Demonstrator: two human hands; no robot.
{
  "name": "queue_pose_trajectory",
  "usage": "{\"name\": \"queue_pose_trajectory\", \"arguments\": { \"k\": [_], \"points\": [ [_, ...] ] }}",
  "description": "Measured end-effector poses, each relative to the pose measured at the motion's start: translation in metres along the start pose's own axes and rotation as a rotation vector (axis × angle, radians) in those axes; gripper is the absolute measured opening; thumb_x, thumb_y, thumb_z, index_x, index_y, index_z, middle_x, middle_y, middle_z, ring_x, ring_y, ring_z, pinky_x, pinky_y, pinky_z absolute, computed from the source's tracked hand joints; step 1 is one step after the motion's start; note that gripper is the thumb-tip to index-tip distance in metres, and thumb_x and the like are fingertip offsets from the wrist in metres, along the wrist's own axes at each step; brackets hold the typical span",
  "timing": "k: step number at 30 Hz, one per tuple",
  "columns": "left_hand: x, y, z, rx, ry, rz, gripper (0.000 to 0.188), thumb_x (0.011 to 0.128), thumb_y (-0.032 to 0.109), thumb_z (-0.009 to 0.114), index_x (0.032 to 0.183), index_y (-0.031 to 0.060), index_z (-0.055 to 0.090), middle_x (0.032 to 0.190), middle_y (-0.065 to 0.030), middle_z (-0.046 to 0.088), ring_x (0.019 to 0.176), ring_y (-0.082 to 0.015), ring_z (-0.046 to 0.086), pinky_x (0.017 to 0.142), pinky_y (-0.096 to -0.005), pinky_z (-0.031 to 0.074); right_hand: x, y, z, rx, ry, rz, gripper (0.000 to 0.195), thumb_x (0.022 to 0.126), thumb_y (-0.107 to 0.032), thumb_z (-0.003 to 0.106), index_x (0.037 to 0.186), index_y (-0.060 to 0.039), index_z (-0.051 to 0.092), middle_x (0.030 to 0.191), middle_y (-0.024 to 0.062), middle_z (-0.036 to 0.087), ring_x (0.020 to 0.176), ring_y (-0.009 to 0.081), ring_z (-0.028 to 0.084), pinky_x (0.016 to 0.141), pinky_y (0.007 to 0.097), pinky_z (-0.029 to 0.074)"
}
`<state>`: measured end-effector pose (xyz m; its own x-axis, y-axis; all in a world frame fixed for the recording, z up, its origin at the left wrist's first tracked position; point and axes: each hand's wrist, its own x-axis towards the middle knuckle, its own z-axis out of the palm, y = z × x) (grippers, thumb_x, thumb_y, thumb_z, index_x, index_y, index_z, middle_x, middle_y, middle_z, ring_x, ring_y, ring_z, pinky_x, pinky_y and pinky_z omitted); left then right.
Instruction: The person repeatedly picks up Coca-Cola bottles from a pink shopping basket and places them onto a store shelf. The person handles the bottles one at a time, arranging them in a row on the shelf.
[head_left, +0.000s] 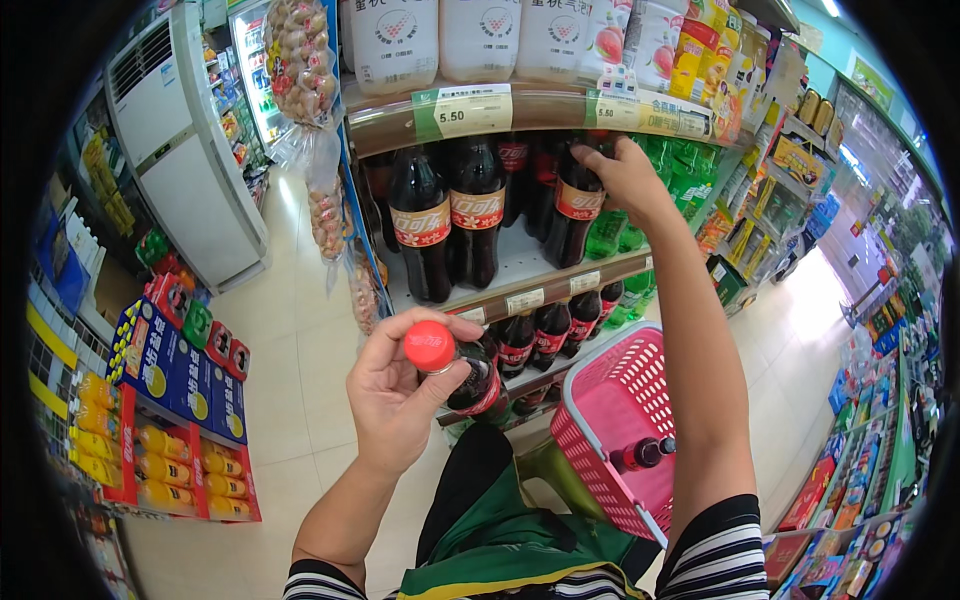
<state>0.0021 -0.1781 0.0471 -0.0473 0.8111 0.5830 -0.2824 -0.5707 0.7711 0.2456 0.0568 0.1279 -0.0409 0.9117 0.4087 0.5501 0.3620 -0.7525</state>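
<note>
My left hand (390, 405) grips the neck of a cola bottle (475, 386) just below its red cap (430, 346), in front of the lower shelf. Further up, my right hand (628, 184) reaches under a price rail and holds the upper part of another cola bottle (576, 204). That bottle tilts slightly at the front of the shelf (514, 259); the rail and my fingers hide its top. To its left stand cola bottles with orange-and-red labels (478, 210). Green soda bottles (611, 232) are on its right.
Below my right arm is a pink plastic basket (592, 454), with one dark bottle (643, 454) lying inside. Smaller cola bottles (551, 330) line the lower shelf. Bagged nuts (300, 67) hang at the shelf's left end. Stacked drinks (169, 457) stand at left near a white air conditioner (191, 165).
</note>
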Motion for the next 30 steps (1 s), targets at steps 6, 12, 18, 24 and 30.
{"name": "queue_pose_trajectory", "arguments": {
  "k": [6,12,18,24,30],
  "points": [
    [0.001,-0.002,0.005,-0.005,-0.027,0.007,0.039,0.084,-0.009,0.067,0.12,-0.002,0.053,0.114,-0.0162,0.065,0.109,-0.0215,0.063,0.098,-0.0337,0.048,-0.034,-0.03,0.007,0.116,0.011,-0.067,0.034,0.09,-0.022,0.069,0.112,0.0021,0.06,0.097,0.0123,0.068,0.083,0.0183,0.061,0.075,0.0326,0.05],
    [0.001,-0.004,0.01,-0.043,-0.037,-0.018,0.041,0.084,-0.01,0.067,0.121,-0.0022,0.052,0.114,-0.0164,0.065,0.11,-0.0218,0.063,0.099,-0.0342,0.048,-0.018,-0.025,0.03,0.057,0.042,-0.182,0.032,0.089,-0.023,0.069,0.106,0.0029,0.062,0.082,0.0191,0.067,0.067,0.0284,0.063,0.066,0.0381,0.049],
    [0.002,-0.002,0.008,-0.018,-0.033,-0.01,0.04,0.084,-0.01,0.067,0.12,-0.0027,0.052,0.114,-0.0165,0.065,0.109,-0.0221,0.063,0.099,-0.0345,0.048,0.02,-0.02,0.06,-0.116,0.037,-0.479,0.038,0.09,-0.022,0.063,0.124,-0.0056,0.06,0.125,0.0203,0.06,0.115,0.04,0.055,0.096,0.0428,0.044],
    [0.008,-0.005,0.01,0.005,-0.039,0.003,0.039,0.084,-0.01,0.067,0.12,-0.0027,0.052,0.114,-0.0159,0.064,0.11,-0.0218,0.062,0.099,-0.0338,0.048,0.05,-0.011,0.066,-0.332,0.102,-0.598,0.054,0.094,-0.039,0.057,0.14,-0.0127,0.046,0.147,0.0173,0.042,0.131,0.0381,0.043,0.104,0.0455,0.041],
    [0.029,-0.007,0.025,0.009,-0.036,-0.026,0.038,0.086,-0.01,0.065,0.122,-0.0025,0.052,0.114,-0.0136,0.064,0.107,-0.0166,0.06,0.096,-0.0301,0.047,0.044,-0.011,0.061,-0.302,0.12,-0.587,0.054,0.091,-0.034,0.064,0.135,-0.0066,0.05,0.136,0.021,0.052,0.125,0.0399,0.048,0.101,0.0458,0.043]
  ]
}}
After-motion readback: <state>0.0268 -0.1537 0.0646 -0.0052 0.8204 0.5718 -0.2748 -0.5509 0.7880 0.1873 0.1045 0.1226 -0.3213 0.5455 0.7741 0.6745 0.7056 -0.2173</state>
